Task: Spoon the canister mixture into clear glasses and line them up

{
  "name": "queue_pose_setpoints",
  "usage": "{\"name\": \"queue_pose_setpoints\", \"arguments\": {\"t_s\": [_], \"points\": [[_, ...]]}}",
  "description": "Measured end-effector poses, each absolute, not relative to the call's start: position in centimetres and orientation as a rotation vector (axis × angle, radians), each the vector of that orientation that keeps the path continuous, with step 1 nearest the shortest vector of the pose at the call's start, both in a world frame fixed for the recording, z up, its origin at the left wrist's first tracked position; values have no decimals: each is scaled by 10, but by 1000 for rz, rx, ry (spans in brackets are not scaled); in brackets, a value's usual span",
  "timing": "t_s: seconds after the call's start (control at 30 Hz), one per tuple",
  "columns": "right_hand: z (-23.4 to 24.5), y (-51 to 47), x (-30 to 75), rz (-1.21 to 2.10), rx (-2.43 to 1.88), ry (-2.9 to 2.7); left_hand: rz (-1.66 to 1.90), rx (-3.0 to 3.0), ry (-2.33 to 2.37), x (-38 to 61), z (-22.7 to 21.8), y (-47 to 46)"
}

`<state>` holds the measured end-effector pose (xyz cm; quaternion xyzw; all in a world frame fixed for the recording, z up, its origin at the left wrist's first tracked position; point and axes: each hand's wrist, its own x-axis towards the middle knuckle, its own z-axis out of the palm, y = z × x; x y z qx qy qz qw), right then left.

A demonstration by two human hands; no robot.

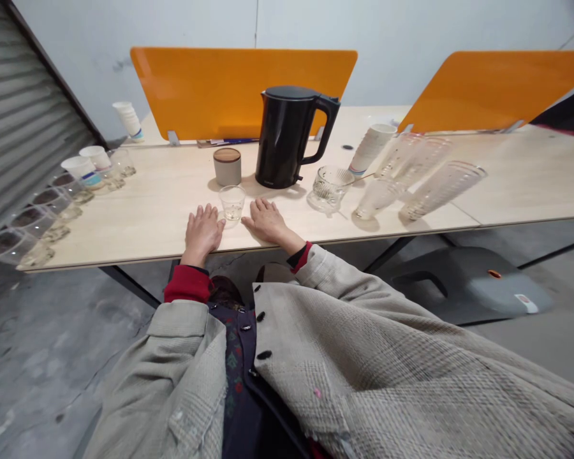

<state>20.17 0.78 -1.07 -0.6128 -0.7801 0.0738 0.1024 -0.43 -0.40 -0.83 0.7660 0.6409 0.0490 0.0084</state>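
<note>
My left hand (203, 234) and my right hand (266, 220) lie palm down on the near edge of a pale wooden table (148, 210), holding nothing. Between them stands a small clear glass tumbler (232, 203), close to both hands but apparently not touched. Behind it are a lidded grey canister (227, 166) and a black electric kettle (284, 137). To the right are a ribbed glass bowl (330, 186), a stack of paper cups (370, 150) and several tall clear glasses (442, 189).
Along the table's left side runs a row of clear cups (36, 247) holding dark material, with white paper cups (80, 168) beyond. Orange divider panels (239, 89) stand at the back. A dark stool (469, 284) sits on the concrete floor at right.
</note>
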Motion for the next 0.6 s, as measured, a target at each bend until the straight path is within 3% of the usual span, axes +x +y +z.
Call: {"name": "queue_pose_setpoints", "arguments": {"t_s": [0.6], "points": [[-11, 7, 200, 200, -1818, -2301, 186, 2400, 1989, -3, -7, -6]]}}
